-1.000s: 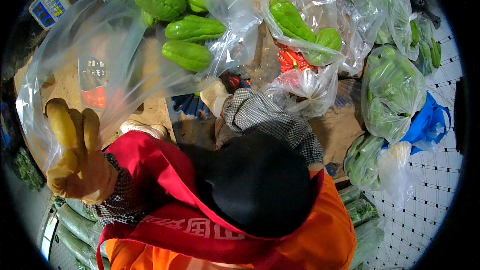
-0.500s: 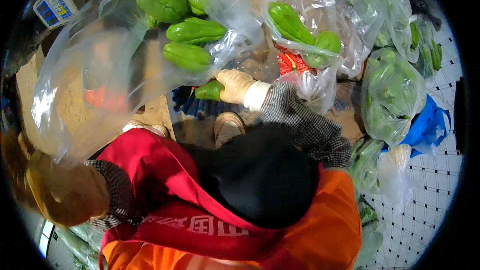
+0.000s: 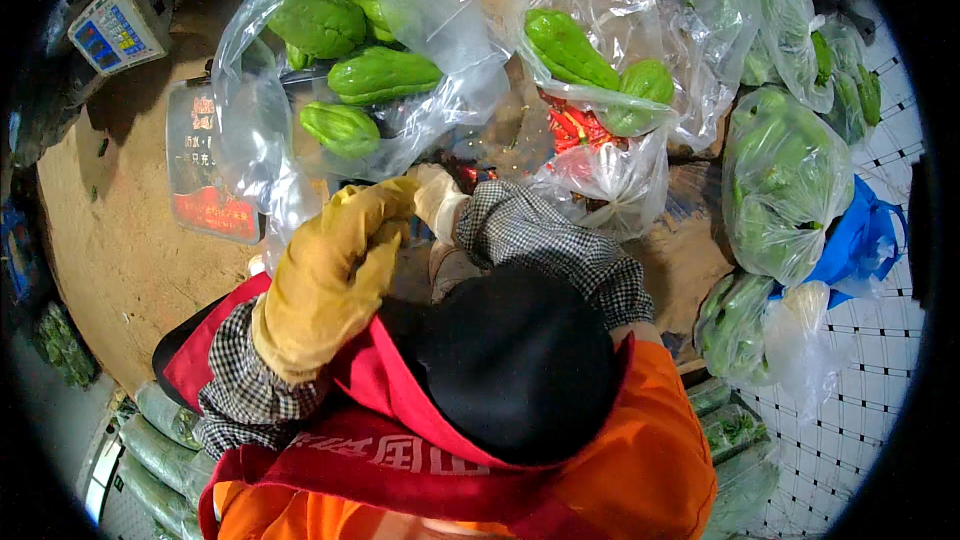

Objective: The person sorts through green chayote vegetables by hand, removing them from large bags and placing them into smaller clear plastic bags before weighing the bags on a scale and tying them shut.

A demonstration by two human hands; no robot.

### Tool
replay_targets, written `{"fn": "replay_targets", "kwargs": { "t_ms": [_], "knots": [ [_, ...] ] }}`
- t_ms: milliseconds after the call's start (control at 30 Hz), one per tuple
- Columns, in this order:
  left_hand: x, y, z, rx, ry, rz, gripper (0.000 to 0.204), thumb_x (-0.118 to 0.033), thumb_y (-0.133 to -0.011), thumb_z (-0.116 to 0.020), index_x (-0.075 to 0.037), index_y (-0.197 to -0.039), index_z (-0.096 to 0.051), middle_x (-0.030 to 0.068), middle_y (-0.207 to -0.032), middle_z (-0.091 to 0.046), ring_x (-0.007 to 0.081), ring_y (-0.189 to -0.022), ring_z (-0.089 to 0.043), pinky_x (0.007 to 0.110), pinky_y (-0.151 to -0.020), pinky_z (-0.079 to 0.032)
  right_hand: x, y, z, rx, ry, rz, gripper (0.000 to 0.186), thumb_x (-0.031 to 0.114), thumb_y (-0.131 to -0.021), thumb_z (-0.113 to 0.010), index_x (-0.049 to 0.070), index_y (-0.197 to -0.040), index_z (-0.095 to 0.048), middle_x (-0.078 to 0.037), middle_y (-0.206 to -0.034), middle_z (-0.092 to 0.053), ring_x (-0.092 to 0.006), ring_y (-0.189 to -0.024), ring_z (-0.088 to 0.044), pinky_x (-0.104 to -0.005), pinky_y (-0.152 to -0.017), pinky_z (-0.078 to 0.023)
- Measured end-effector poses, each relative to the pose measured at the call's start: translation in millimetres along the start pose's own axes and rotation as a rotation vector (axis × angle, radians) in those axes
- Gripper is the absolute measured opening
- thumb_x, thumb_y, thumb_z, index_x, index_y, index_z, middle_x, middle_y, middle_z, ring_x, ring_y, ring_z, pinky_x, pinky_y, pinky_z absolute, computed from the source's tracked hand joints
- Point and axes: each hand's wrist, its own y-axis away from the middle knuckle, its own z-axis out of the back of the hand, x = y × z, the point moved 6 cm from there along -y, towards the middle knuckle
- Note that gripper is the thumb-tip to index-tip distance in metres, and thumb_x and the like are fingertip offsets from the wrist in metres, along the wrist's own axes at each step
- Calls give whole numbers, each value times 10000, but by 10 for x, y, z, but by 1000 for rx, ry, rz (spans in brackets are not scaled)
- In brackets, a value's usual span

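Observation:
My left hand, in a yellow rubber glove, is raised with its fingers curled toward my right hand. The pale gloved right hand meets its fingertips and looks closed; anything held between them is hidden. Just beyond both hands lies an open clear plastic bag with several green chayotes inside. To the right, a second clear bag holds two more chayotes. Red chili peppers show at that bag's near side.
A digital scale stands at the far left. Beside the first bag is a dark and red printed board. Bagged green vegetables and a blue bag line the right side. Long wrapped vegetables lie at lower left.
My left hand has come in from the far left to my right hand, and the stretched bag has slackened. The green chayote in my right hand no longer shows.

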Motion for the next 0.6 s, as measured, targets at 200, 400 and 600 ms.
{"fn": "replay_targets", "kwargs": {
  "t_ms": [200, 400, 600],
  "knots": [
    [910, -121, -211, 14, -345, -32, 243, -61, -839, -474, 22, -1057, -544, 130, -914, -597, 231, -829, -587, 315, -724, -465, -204, -62, -309, 2, -192, -112, 256, 120, -740, -576, 59, -988, -565, -93, -1001, -568, -272, -987, -532, -342, -857, -421],
    [1787, -279, -374, 262, -499, 107, 308, -111, -755, -491, -30, -1046, -550, 201, -927, -576, 351, -857, -551, 410, -749, -446, -11, 206, 50, 52, 5, -95, 419, 171, -798, -570, 60, -1187, -460, -100, -1197, -484, -247, -1127, -459, -408, -841, -435],
    [2649, -564, -1136, 305, -417, 332, 714, -191, -692, -599, -55, -1333, -316, 228, -1287, -410, 334, -1196, -398, 369, -988, -342, -147, 180, 128, 26, 8, 6, 303, 100, -757, -544, 65, -1058, -534, -88, -991, -587, -248, -942, -562, -369, -783, -457]
  ]
}}
